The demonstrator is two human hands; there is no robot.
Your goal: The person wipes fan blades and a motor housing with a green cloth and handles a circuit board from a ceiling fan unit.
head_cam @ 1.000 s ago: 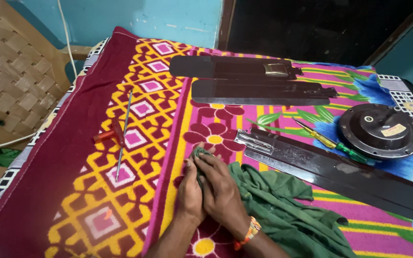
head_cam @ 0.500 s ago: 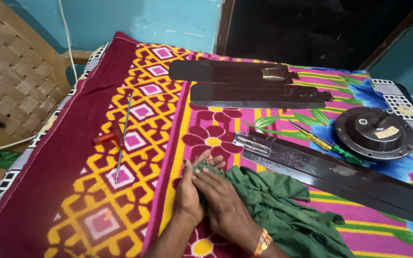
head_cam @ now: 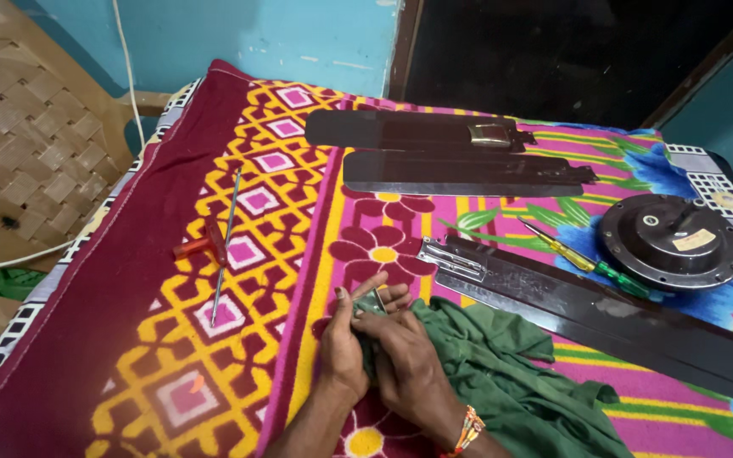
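My left hand [head_cam: 345,339] and my right hand [head_cam: 405,360] are pressed together at the lower middle, both gripping one end of a green cloth [head_cam: 502,382] around a small object that is mostly hidden in the fabric. The cloth trails off to the lower right over the patterned blanket [head_cam: 239,254]. Just right of my hands lies a dark fan blade [head_cam: 587,314] with a metal bracket at its near end.
Two more dark fan blades [head_cam: 460,153] lie at the back. A round dark fan motor housing [head_cam: 672,242] sits at the right, beside a yellow and green screwdriver [head_cam: 583,259]. A red-handled tool [head_cam: 205,242] and long metal rod [head_cam: 224,246] lie left. A woven chair [head_cam: 19,161] stands far left.
My hands have kept working the cloth end, the fingers shifting and opening slightly around the wrapped object. The view has moved a little; the other things stay put.
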